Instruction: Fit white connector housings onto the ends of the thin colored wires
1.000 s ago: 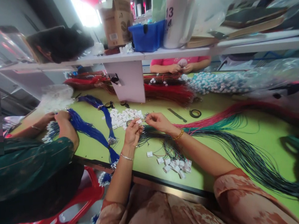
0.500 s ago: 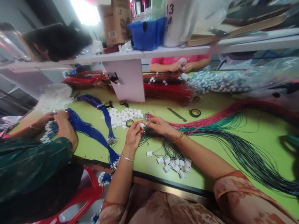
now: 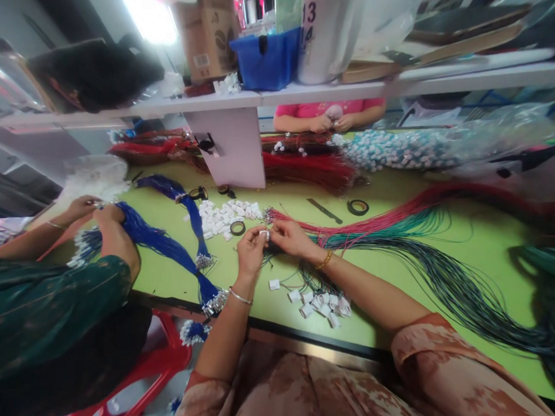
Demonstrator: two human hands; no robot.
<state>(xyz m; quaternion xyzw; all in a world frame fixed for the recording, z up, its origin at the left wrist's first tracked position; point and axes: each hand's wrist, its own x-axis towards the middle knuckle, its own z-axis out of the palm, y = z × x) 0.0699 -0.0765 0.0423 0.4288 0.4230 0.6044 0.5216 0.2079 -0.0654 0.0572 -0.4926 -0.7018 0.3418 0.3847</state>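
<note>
Connector: one white connector (image 3: pixel 264 233) is held above the desk (image 3: pixel 270 310), between the two hands, right of the loose connector pile (image 3: pixel 225 216).
Handling: likely light, stiff, slick and too small for more than fingertips; best pinched by its sides, leaving the ends free.
Left hand (image 3: pixel 251 251): grip closed in a fingertip pinch on the connector, wrist raised, forearm reaching from near left.
Right hand (image 3: pixel 290 237): grip pinched, fingertips just beside the connector; cannot tell whether a wire is between them; forearm slants from near right.
Wires: red wires (image 3: pixel 419 199) and black wires (image 3: pixel 453 278) trail right, likely limp.
Near: a connector cluster (image 3: pixel 325 303).
</note>
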